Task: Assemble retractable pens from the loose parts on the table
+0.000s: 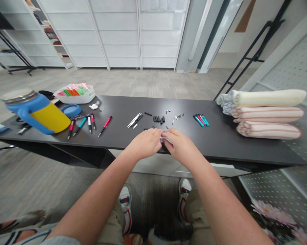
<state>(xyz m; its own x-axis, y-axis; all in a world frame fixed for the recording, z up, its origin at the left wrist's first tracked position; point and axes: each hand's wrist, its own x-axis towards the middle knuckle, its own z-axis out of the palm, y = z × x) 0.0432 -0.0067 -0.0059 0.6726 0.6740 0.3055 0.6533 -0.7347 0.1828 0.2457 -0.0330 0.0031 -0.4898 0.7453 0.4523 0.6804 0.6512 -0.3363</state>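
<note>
My left hand (148,142) and my right hand (179,145) meet over the table's front edge, fingers closed around a slim whitish pen part (164,137). Most of that part is hidden by the fingers. Just beyond lie short black rubber grips (158,119) in a cluster and tiny metal pieces (178,116). Left of these is a bundle of thin silver and black pen tubes (135,120). Teal, pink and black pen barrels (200,120) rest to the right. On the left side lie several whole pens, one red and black pen (105,126) set apart.
A blue and yellow mug (41,114) lies tilted at the left, beside a round blue lid (71,110). Behind stands a white basket (75,98) of colourful packets. Rolled towels (268,114) are stacked at the right end of the dark table (227,143).
</note>
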